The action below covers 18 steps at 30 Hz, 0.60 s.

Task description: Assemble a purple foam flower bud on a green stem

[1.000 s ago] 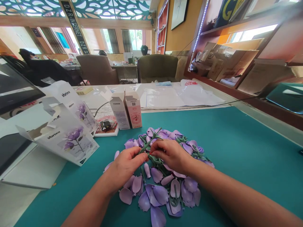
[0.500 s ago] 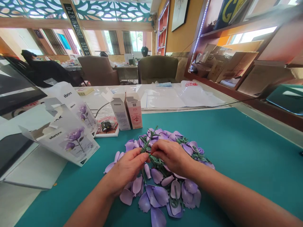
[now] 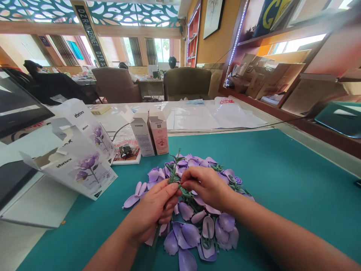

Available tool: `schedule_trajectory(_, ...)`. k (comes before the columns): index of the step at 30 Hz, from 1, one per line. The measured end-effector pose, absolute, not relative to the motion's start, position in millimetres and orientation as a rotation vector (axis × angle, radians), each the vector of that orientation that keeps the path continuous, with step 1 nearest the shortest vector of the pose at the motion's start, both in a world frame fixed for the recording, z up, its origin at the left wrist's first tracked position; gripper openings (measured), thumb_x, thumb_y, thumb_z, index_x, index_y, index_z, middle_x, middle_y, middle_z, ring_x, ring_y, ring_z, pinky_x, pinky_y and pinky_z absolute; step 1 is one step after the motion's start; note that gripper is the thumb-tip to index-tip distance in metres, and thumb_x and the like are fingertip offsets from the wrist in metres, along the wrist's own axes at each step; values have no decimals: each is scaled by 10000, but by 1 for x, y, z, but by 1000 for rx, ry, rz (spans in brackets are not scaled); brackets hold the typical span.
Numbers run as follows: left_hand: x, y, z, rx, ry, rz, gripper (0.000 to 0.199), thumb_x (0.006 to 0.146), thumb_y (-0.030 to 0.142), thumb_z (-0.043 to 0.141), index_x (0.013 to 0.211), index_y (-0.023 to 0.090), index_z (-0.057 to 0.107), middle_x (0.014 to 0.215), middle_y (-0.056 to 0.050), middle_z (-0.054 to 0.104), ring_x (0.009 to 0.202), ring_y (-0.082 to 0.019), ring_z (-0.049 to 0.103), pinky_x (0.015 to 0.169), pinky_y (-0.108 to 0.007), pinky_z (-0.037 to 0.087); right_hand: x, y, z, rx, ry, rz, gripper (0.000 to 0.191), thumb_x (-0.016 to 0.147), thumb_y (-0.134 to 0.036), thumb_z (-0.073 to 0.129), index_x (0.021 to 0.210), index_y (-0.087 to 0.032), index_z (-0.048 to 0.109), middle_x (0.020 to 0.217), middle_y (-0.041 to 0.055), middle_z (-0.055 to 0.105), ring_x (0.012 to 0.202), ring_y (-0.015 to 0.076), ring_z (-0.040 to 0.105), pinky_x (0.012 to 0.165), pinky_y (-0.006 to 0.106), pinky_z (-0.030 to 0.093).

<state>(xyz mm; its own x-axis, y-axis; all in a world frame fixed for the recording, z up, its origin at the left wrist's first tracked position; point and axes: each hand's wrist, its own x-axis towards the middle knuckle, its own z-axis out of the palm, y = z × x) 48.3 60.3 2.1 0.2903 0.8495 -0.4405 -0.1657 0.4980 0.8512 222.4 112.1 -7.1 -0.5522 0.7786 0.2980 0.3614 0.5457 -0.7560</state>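
Observation:
My left hand is shut around a green plastic flower stem, which rises from my fingers with small leaves on it. My right hand pinches a green part of that stem between thumb and fingers. Both hands sit over a loose heap of lilac plastic petals mixed with green sprigs. One petal with a green piece in it lies near the front. The lower end of the stem shows dark beneath my left hand.
The heap lies on a teal cutting mat. Two open cardboard boxes and a folded instruction booklet with a purple flower stand to the left. A small black part on a card lies behind. Plastic sheets and a white bag lie farther back.
My left hand has dropped slightly toward me and turned, and the stem now stands more upright. My right hand stays on the stem.

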Motion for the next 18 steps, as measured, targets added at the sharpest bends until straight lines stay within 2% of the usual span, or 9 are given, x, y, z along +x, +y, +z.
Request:
schedule_trajectory(4,51,60,0,769,1033,873,287,815,448,614,794,182,510,530,92,419,381,-18,246,391,-173,172,217,114,-9,-849,-1710,1461,58,793,-237,644,753,-196,633,674,-24,664,622,114,608,615,260,477)
schedule_trajectory(6,54,60,-1,766,1022,927,283,812,442,618,784,183,507,527,91,427,376,-20,252,388,-173,194,213,115,-12,-821,-1519,1595,149,746,-321,709,745,-192,634,665,-24,664,611,116,616,616,270,500)
schedule_trajectory(10,61,58,-2,762,1048,1002,295,813,452,613,760,185,498,510,85,437,373,-29,274,392,-178,241,209,115,-15,-868,-1351,1598,278,651,-381,804,689,-184,611,595,-38,633,559,109,593,569,261,497)
schedule_trajectory(18,72,51,-5,743,1055,1076,323,811,488,605,768,183,507,509,84,449,383,-35,310,405,-182,274,204,109,-18,-886,-1279,1562,298,643,-364,811,659,-187,572,566,-46,622,544,100,558,566,247,468)
